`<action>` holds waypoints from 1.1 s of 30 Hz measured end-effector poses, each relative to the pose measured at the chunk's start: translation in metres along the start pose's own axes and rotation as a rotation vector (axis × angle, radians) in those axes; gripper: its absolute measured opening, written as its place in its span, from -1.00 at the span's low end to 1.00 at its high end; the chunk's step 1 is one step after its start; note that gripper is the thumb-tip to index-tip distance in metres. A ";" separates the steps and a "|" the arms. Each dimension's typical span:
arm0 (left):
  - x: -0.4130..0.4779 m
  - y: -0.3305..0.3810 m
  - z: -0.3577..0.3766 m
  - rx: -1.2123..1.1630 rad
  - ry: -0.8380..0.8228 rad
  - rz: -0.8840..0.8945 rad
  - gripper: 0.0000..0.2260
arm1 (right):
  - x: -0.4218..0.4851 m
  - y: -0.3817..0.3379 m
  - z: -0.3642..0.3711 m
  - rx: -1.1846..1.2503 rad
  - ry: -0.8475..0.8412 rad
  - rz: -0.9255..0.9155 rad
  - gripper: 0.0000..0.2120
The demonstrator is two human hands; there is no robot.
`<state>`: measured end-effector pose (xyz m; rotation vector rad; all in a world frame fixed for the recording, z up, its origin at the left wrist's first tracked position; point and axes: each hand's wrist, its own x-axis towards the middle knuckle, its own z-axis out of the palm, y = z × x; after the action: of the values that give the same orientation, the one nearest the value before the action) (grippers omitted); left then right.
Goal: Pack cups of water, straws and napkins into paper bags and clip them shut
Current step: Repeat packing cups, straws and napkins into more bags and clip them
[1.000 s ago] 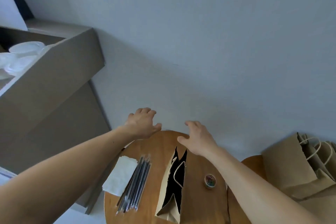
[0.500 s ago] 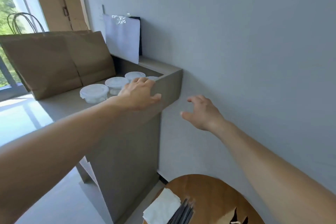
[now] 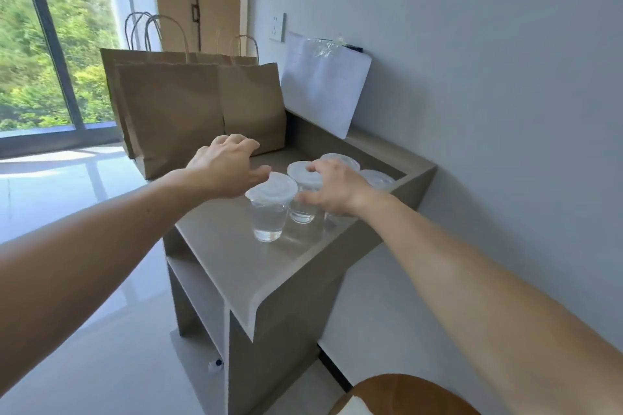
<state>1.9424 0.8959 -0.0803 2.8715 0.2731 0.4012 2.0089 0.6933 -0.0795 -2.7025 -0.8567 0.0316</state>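
Observation:
Several clear lidded cups of water stand clustered on a grey cabinet top (image 3: pixel 249 269). The nearest cup (image 3: pixel 268 216) is at the front left of the cluster, and a second cup (image 3: pixel 303 212) stands just behind it. My left hand (image 3: pixel 226 172) hovers open, palm down, just left of and above the nearest cup, holding nothing. My right hand (image 3: pixel 337 189) is spread over the cluster. Its fingers lie on the second cup's lid, its thumb is by that cup's side, and it hides part of another cup. Two brown paper bags (image 3: pixel 168 111) with handles stand behind the cups.
A white sheet in plastic (image 3: pixel 323 84) leans on the wall at the cabinet's raised back edge. The round wooden table (image 3: pixel 404 394) with a napkin corner (image 3: pixel 350 408) shows at the bottom right. A large window is on the left, above glossy floor.
The view has swung from the round table up and left to the cabinet. Both hands moved from above the table to the cups, the right one now touching them.

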 end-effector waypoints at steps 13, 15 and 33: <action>0.003 -0.084 0.007 -0.025 -0.037 -0.099 -0.44 | 0.078 -0.042 0.042 -0.211 -0.281 -0.072 0.01; 0.008 -0.081 0.008 -0.025 -0.025 -0.086 -0.44 | 0.079 -0.040 0.043 -0.208 -0.271 -0.064 0.03; 0.062 0.050 -0.013 -0.105 0.063 0.206 -0.48 | -0.031 0.023 -0.081 0.098 0.163 0.058 -0.11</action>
<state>2.0052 0.8639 -0.0407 2.7949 -0.0336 0.5271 2.0054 0.6350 -0.0114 -2.5951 -0.7102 -0.1293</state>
